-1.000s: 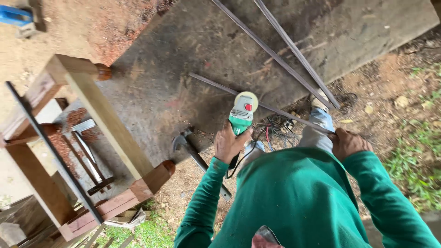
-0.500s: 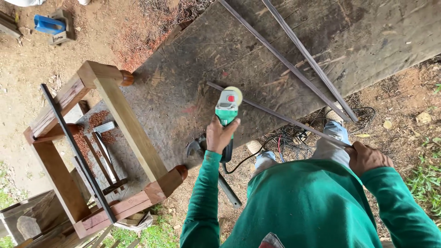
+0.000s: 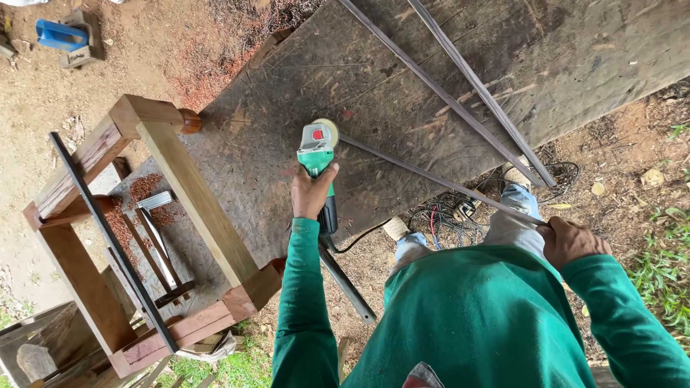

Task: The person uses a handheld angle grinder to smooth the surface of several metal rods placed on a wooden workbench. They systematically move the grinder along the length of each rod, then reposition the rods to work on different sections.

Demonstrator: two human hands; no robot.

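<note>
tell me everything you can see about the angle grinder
The angle grinder has a green and grey body with a red spot on top and a pale round disc at its front. The left hand grips its rear, where a black cord leaves. Its disc meets the end of a thin metal rod over the board.

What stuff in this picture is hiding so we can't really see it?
- Left hand palm and the angle grinder handle: head view, covered by the fingers.
- Grinder disc: mostly under the tool's green body.
- Near end of the metal rod: inside the right hand.
- Legs and feet: mostly behind the green shirt.
- Wooden frame bottom: cut off by the lower edge.
</note>
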